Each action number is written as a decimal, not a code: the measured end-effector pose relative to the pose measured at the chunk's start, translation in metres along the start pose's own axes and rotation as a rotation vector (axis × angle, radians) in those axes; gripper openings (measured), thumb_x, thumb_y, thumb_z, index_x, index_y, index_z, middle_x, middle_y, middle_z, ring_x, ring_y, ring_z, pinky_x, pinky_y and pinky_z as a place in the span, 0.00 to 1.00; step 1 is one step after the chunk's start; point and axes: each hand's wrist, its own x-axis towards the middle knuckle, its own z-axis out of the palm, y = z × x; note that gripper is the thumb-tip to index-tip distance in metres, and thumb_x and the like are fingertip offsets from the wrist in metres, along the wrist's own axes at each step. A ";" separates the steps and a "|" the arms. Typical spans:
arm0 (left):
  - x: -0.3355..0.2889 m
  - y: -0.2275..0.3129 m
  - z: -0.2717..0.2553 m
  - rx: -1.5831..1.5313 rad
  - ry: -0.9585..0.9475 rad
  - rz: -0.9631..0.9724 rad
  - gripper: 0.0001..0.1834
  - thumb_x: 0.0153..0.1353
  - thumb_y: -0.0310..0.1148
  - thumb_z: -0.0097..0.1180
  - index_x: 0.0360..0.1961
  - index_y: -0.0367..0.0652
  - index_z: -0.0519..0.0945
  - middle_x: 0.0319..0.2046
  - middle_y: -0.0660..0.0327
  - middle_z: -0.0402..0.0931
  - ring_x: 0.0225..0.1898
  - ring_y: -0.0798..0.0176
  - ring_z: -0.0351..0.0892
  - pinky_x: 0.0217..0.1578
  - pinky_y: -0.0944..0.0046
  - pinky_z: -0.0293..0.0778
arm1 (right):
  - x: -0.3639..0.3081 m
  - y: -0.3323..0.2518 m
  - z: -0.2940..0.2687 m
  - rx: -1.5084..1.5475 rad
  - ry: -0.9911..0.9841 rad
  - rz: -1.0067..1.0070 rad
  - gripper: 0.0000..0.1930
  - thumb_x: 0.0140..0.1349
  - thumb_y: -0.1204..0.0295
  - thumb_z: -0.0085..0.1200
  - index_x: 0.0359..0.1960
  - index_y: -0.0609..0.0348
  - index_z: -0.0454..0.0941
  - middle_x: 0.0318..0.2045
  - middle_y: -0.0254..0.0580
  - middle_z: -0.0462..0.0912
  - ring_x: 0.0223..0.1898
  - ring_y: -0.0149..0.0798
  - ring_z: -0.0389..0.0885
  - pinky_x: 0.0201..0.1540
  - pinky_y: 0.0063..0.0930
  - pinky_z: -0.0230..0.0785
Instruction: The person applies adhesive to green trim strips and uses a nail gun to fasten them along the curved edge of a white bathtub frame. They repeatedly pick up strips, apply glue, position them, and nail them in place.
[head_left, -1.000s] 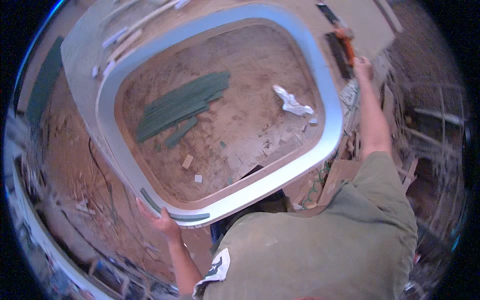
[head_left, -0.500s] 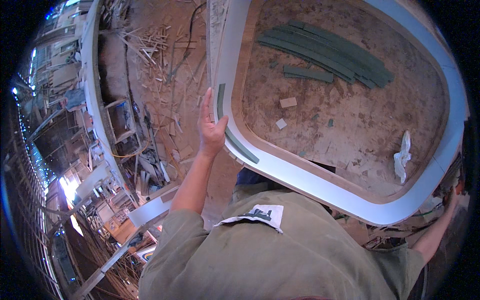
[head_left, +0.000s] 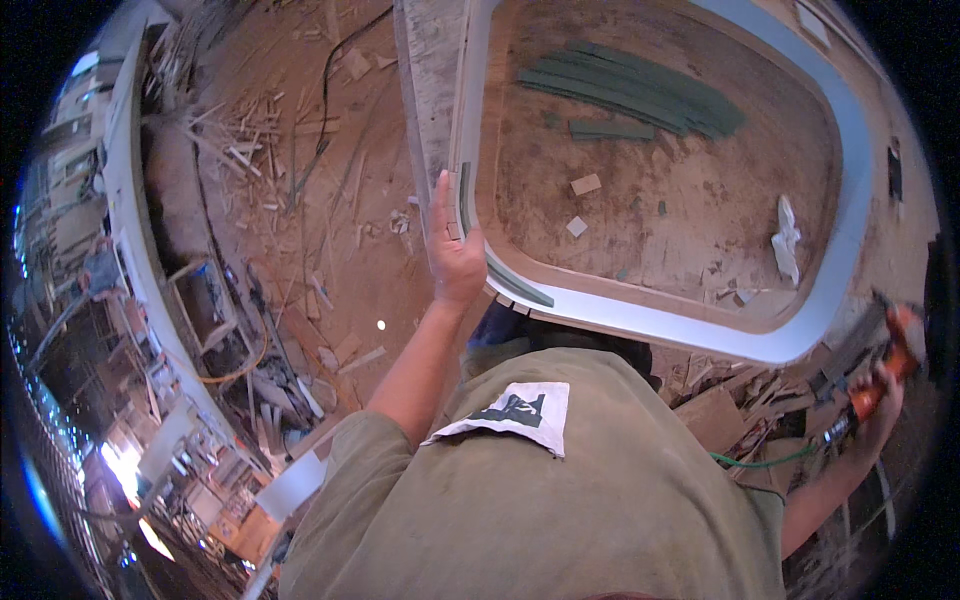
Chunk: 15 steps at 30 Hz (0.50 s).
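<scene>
A large rounded frame (head_left: 640, 322) with a white face lies in front of me. A thin curved green strip (head_left: 525, 288) follows the frame's near-left corner. My left hand (head_left: 459, 262) is closed over that corner, fingers along the outer edge and thumb on the inner side, pinning the strip's middle and hiding part of it. Out at the far right, beyond the frame, my right hand (head_left: 882, 392) grips an orange nail gun (head_left: 903, 348) with a green hose (head_left: 765, 463). The nail gun is tilted and somewhat blurred.
Several green strips (head_left: 630, 90) lie stacked inside the frame, near two small pale pieces and a crumpled white plastic bag (head_left: 787, 240). Wood offcuts (head_left: 245, 150) litter the floor at left. More scrap wood (head_left: 715, 410) lies beneath the frame's near-right side.
My right hand has brought the nail gun into fuller view at the right. My left hand stays on the corner with the strip. The whole view has shifted slightly.
</scene>
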 end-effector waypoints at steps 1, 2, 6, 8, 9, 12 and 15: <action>0.003 -0.006 0.000 -0.001 -0.007 0.018 0.43 0.56 0.12 0.45 0.76 0.38 0.57 0.73 0.51 0.61 0.74 0.56 0.60 0.74 0.59 0.52 | -0.027 -0.007 0.050 0.002 0.002 -0.054 0.09 0.66 0.67 0.57 0.39 0.58 0.74 0.25 0.34 0.73 0.26 0.35 0.75 0.31 0.37 0.74; 0.004 -0.010 0.000 0.004 -0.012 0.036 0.43 0.56 0.12 0.45 0.76 0.38 0.57 0.73 0.50 0.61 0.74 0.55 0.60 0.74 0.59 0.52 | -0.042 -0.003 0.100 -0.019 0.074 -0.131 0.09 0.66 0.66 0.57 0.39 0.58 0.74 0.26 0.33 0.74 0.26 0.34 0.75 0.31 0.37 0.73; 0.003 -0.011 0.000 0.020 -0.010 0.118 0.43 0.55 0.12 0.45 0.76 0.37 0.58 0.73 0.48 0.62 0.76 0.54 0.58 0.75 0.58 0.51 | -0.077 0.012 0.272 0.043 -0.203 0.055 0.10 0.68 0.61 0.56 0.40 0.54 0.75 0.23 0.30 0.72 0.21 0.29 0.74 0.25 0.32 0.72; 0.005 -0.007 0.003 0.008 -0.035 0.101 0.43 0.54 0.13 0.45 0.75 0.37 0.59 0.73 0.48 0.61 0.76 0.53 0.58 0.75 0.58 0.51 | -0.080 0.022 0.334 -0.077 -0.393 0.149 0.15 0.65 0.55 0.62 0.40 0.51 0.76 0.20 0.28 0.71 0.16 0.27 0.71 0.19 0.33 0.75; 0.006 -0.005 0.003 0.005 -0.035 0.092 0.43 0.54 0.13 0.45 0.75 0.37 0.59 0.73 0.48 0.61 0.76 0.53 0.58 0.75 0.57 0.51 | -0.079 0.029 0.362 -0.117 -0.426 0.217 0.15 0.64 0.55 0.64 0.36 0.50 0.74 0.19 0.26 0.68 0.15 0.27 0.70 0.17 0.30 0.71; 0.004 0.000 -0.002 0.122 -0.028 0.094 0.43 0.54 0.13 0.46 0.75 0.37 0.59 0.73 0.47 0.61 0.76 0.52 0.58 0.74 0.57 0.52 | -0.069 0.060 0.433 -0.041 -0.666 0.389 0.16 0.68 0.54 0.61 0.32 0.50 0.72 0.17 0.24 0.69 0.13 0.23 0.70 0.19 0.25 0.73; 0.003 0.003 -0.004 0.072 -0.045 0.052 0.44 0.54 0.13 0.47 0.76 0.39 0.59 0.74 0.50 0.60 0.76 0.53 0.56 0.75 0.56 0.49 | -0.068 0.089 0.477 0.044 -0.771 0.525 0.14 0.67 0.57 0.63 0.39 0.48 0.71 0.19 0.25 0.70 0.15 0.24 0.69 0.20 0.27 0.73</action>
